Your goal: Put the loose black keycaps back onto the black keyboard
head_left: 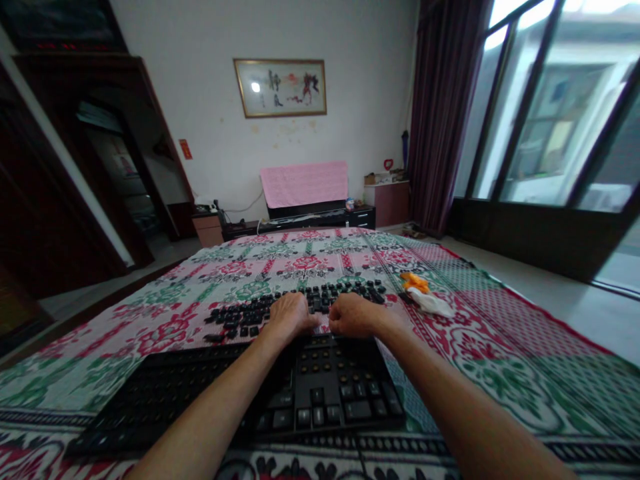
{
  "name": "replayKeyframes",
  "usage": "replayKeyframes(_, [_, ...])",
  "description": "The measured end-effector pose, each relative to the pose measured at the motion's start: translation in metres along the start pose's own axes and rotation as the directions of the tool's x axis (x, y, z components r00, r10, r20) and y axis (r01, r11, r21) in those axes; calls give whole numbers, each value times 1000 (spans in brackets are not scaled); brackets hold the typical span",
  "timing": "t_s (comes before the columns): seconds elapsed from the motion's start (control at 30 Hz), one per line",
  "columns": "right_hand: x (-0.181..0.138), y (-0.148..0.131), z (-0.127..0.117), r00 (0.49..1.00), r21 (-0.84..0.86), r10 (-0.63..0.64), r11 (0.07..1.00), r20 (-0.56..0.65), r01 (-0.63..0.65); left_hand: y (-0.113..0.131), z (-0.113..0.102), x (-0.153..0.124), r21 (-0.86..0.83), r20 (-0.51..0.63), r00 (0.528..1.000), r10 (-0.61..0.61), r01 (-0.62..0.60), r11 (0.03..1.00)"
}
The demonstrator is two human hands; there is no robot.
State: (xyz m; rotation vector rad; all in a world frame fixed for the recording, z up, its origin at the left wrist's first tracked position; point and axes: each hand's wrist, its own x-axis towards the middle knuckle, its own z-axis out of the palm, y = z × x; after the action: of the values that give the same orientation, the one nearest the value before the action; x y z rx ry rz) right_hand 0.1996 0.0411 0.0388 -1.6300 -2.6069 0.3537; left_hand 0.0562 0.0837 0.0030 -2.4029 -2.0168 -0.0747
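Observation:
A black computer keyboard [317, 381] lies on the patterned cloth in front of me, many of its sockets bare and some keycaps still fitted at the near right. Beyond its far edge, loose black keycaps [243, 317] are spread in a wide band. My left hand [295, 312] is over these keycaps, fingers bent and closed, thumb pointing right. Close beside it, my right hand [353, 315] is curled, knuckles up, just past the keyboard's far edge. The fingertips of both hands are hidden, so whatever they pinch does not show.
Right of the keycaps lie a crumpled orange wrapper or cloth [416, 283] and a white crumpled piece [431, 302]. The red, green and white cloth [500, 393] covers the whole surface. A low cabinet with a pink towel-covered object [305, 185] stands at the far wall.

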Motion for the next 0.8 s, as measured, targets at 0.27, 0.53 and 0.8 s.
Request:
replayKeyframes(0.27, [12,16,12,996,170,-37,984,-76,49,-4,-15,-19,-29,-66,988,140,-142,989])
replayKeyframes(0.53, [14,-4,17,989,710,-148,699,26,85,-34,-17,-56,-64,-212,936,281,-300,952])
replayKeyframes(0.8, [16,-21,24,990,764,-139,639,2,88,-46,-11,-74,-109,-299,913,278,-322,940])
